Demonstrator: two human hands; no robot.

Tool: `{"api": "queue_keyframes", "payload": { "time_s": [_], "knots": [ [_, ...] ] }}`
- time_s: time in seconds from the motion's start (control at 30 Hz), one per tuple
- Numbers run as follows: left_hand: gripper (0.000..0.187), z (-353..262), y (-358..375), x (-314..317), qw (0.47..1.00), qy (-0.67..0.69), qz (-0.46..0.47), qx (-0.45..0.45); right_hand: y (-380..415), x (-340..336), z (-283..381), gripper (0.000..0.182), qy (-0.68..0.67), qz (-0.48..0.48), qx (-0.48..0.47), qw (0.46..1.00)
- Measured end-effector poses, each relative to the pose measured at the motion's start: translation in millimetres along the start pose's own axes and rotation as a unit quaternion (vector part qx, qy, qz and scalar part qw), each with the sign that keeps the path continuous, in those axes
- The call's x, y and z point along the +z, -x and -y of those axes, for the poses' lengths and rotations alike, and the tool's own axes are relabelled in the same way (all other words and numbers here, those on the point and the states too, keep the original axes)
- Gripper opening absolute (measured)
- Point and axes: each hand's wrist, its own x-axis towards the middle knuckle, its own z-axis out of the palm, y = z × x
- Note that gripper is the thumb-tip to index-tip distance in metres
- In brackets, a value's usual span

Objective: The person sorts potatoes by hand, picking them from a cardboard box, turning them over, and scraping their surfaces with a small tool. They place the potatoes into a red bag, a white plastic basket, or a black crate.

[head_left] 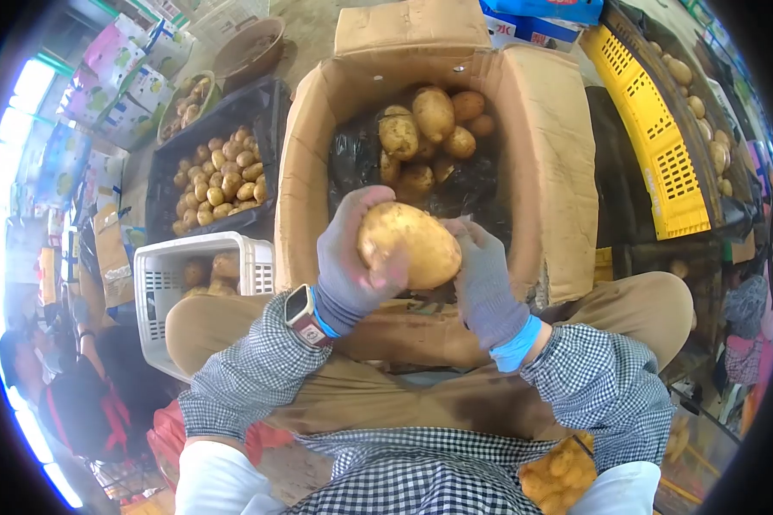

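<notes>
A large pale potato (410,244) is held up over the near side of an open cardboard box (567,172). My left hand (352,249), in a grey and pink glove, is wrapped round its left side. At the potato's right end is my gloved right hand (485,275), its fingers bent in against the skin; whether anything small is between them I cannot make out. Below, in the box, several potatoes (434,116) lie heaped on black plastic film (352,163), mostly toward the far side.
To the left, a black-lined crate (167,176) holds many small potatoes, and a white plastic basket (258,249) holds larger ones. A yellow crate (661,146) stands at the right, with more potatoes beyond. A brown bowl (262,56) sits at the back left. My knees flank the box.
</notes>
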Motion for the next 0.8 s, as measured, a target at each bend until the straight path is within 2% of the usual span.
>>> {"api": "queue_keyframes", "payload": {
  "time_s": [0.03,0.1,0.13,0.2,0.23,0.27,0.3,0.33,0.37,0.43,0.47,0.5,0.53,0.57,0.6,0.63,0.7,0.73,0.77,0.8],
  "knots": [
    [0.052,4,-2,2,0.996,-0.038,-0.023,0.078,0,-2,0,0.026,-0.005,-0.003,-0.001,1.000],
    [0.053,2,-2,2,0.996,0.005,-0.003,0.089,-4,-11,-1,0.025,0.011,0.030,0.070,0.997],
    [0.053,1,0,2,0.994,0.046,0.010,0.096,-6,-15,-3,0.025,0.007,0.025,0.070,0.997],
    [0.056,11,8,6,0.995,0.054,0.010,0.087,-18,-24,-10,0.020,0.093,0.106,0.086,0.986],
    [0.059,16,15,9,0.988,0.154,0.006,0.028,-25,-29,-15,0.018,0.120,0.133,0.090,0.980],
    [0.063,18,19,12,0.968,0.251,0.002,-0.031,-39,-38,-27,0.018,0.226,0.292,-0.092,0.925],
    [0.064,10,18,12,0.959,0.278,0.027,-0.044,-37,-33,-21,0.020,0.317,0.429,-0.269,0.802],
    [0.064,6,15,11,0.959,0.278,0.030,-0.040,-31,-32,-14,0.020,0.317,0.426,-0.273,0.802],
    [0.066,3,10,9,0.953,0.301,0.005,-0.037,-24,-31,-4,0.023,0.313,0.394,-0.165,0.848],
    [0.069,-9,1,2,0.937,0.340,-0.052,-0.056,-18,-21,6,0.025,0.340,0.367,-0.191,0.844],
    [0.067,-6,-5,-4,0.939,0.337,-0.063,-0.016,-15,-17,11,0.026,0.353,0.353,-0.204,0.842],
    [0.069,-10,-9,-9,0.948,0.311,-0.058,-0.023,-2,-8,28,0.030,0.098,0.356,-0.023,0.929],
    [0.071,-15,-11,-12,0.956,0.287,-0.056,-0.032,2,-5,35,0.037,0.023,0.354,0.040,0.934],
    [0.072,-1,-11,-12,0.966,0.255,-0.027,0.041,7,-3,40,0.044,-0.057,0.342,0.104,0.932],
    [0.077,0,-13,-11,0.973,0.227,0.001,0.048,11,-1,46,0.052,-0.132,0.321,0.165,0.923],
    [0.079,-2,-11,-7,0.962,0.270,0.018,0.024,2,-8,38,0.060,-0.005,0.314,0.033,0.949],
    [0.081,-3,-8,-4,0.948,0.316,0.031,-0.001,2,-13,38,0.070,0.057,0.289,-0.047,0.955],
    [0.077,2,-7,-8,0.954,0.288,0.082,0.024,2,-16,39,0.076,0.089,0.272,-0.085,0.954],
    [0.073,6,-5,-9,0.956,0.259,0.131,0.050,4,-18,40,0.079,0.081,0.269,-0.076,0.957],
    [0.073,4,-5,-9,0.956,0.262,0.123,0.050,6,-18,43,0.082,0.073,0.266,-0.068,0.959]
  ]
}}
